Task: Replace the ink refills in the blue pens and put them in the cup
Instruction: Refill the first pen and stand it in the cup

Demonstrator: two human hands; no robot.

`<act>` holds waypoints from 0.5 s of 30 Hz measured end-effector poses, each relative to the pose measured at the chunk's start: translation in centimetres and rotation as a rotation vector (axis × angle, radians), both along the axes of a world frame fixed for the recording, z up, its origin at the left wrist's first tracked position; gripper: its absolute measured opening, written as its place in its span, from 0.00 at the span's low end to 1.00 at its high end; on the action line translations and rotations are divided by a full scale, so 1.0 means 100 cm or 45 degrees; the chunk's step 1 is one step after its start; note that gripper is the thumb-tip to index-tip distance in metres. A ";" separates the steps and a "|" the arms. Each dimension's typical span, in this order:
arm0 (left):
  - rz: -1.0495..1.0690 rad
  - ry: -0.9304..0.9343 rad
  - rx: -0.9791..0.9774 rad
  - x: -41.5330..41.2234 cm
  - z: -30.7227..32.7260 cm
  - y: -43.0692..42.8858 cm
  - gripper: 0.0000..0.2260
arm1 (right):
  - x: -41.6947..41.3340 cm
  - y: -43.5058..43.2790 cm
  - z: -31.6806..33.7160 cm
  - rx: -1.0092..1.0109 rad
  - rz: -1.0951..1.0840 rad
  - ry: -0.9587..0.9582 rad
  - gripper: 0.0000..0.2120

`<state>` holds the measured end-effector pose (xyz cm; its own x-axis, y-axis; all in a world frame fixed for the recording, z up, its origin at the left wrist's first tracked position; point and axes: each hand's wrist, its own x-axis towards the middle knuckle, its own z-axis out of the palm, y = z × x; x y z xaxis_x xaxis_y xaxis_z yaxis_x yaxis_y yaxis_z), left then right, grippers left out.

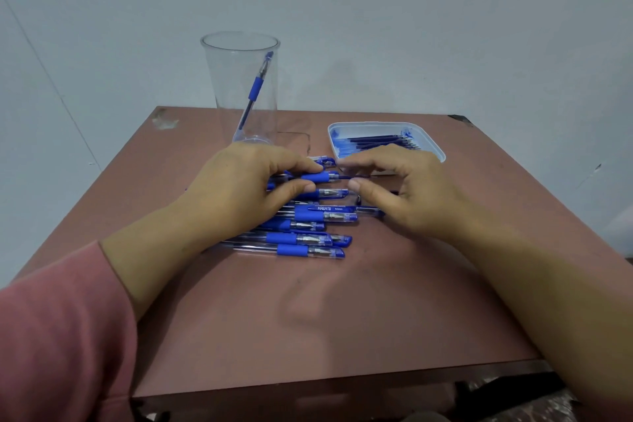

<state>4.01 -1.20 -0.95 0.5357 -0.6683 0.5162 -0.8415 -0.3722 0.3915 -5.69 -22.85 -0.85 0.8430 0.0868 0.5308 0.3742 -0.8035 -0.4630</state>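
Left hand (pixel 239 188) fingers gripped pen (pixel 317 177) near its tip; right hand (pixel 411 192) fingers pinched refill (pixel 358 177): light, thin, bendy, best held close.

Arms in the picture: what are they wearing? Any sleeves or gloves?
The left arm has a pink sleeve of soft-looking fabric that ends partway up the forearm, leaving the rest bare. The right arm shows no sleeve anywhere in view. No gloves, rings, watch or bracelet can be seen on either one.
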 end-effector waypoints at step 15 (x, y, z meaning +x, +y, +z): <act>0.077 -0.194 0.110 0.001 0.002 0.001 0.08 | 0.005 -0.010 -0.006 -0.082 -0.057 -0.035 0.12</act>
<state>4.11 -1.07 -0.71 0.4963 -0.6825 0.5365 -0.8637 -0.4506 0.2258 -5.20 -23.83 -1.48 0.8322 0.0840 0.5481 0.3489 -0.8476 -0.3998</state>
